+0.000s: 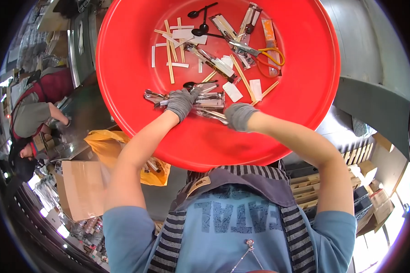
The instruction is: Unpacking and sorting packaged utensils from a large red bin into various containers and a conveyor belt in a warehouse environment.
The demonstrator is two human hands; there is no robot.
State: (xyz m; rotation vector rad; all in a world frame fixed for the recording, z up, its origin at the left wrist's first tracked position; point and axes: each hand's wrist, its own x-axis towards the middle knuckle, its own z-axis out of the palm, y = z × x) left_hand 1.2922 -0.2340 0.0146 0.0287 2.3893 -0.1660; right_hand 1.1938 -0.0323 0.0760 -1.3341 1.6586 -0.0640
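Note:
Inside a big red basin (104,59) lies a bunch of clear-wrapped cutlery packets (212,99). My left hand (182,103), in a grey glove, grips the bunch from above at its left part. At the packets' lower right end is my right hand (240,117), also gloved; its fingers are curled in and mostly hidden, against the end of one packet. A black spoon (189,84) shows just above my left fingers. Farther up are loose wooden chopsticks (170,59), black spoons (204,28), white paper slips (233,91) and more wrapped packets (214,63).
Scissors (265,52) with orange handles lie at the basin's right, over an orange-and-clear packet (269,32). Left of my arm are a yellow bag (105,145) and a cardboard box (82,189). Another person (36,104) is at far left. Slatted crates (305,186) stand at lower right.

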